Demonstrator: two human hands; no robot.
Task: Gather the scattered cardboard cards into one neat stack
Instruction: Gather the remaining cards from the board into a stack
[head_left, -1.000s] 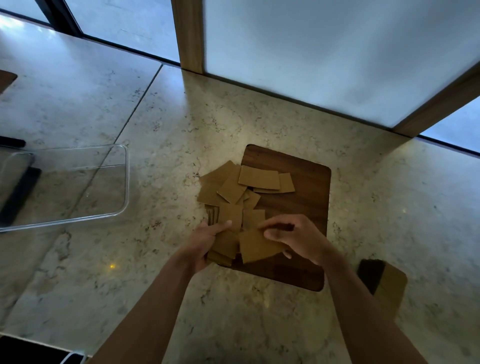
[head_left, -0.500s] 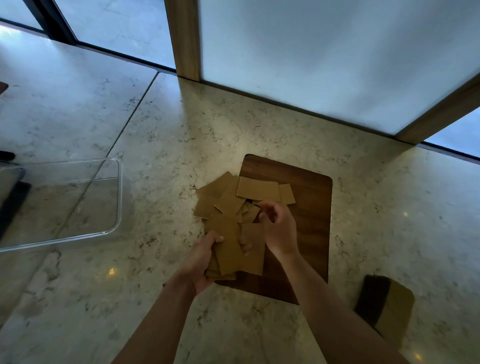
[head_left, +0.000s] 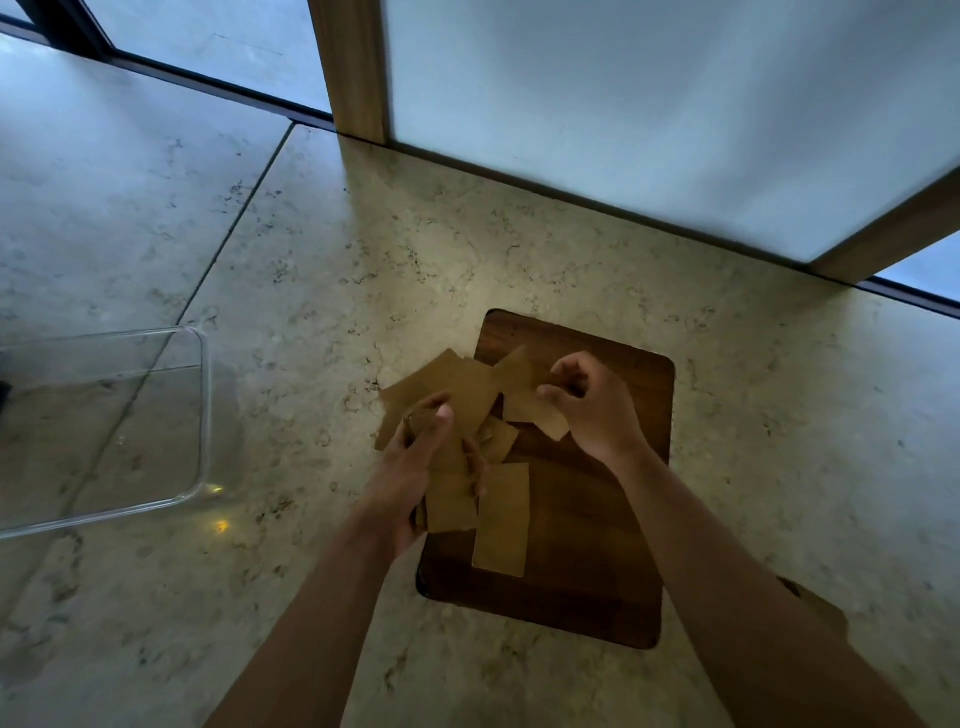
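Note:
Several brown cardboard cards (head_left: 467, 395) lie overlapping across the left edge of a dark wooden board (head_left: 587, 545). My left hand (head_left: 415, 467) grips a small bunch of cards (head_left: 451, 506) at the board's left side. One long card (head_left: 501, 519) lies loose on the board just right of that bunch. My right hand (head_left: 592, 402) is over the board's far part, its fingers pinched on a card (head_left: 527, 400) that is lifted at an angle.
The board sits on a pale stone counter (head_left: 311, 260). A clear plastic tray (head_left: 104, 426) stands at the left. A brown object (head_left: 815, 605) peeks out behind my right forearm. Frosted panels with wooden posts (head_left: 353, 67) close the far side.
My right hand has moved from the near cards up to the far ones and picked one up. The long card now lies loose on the board. My left hand still holds its bunch.

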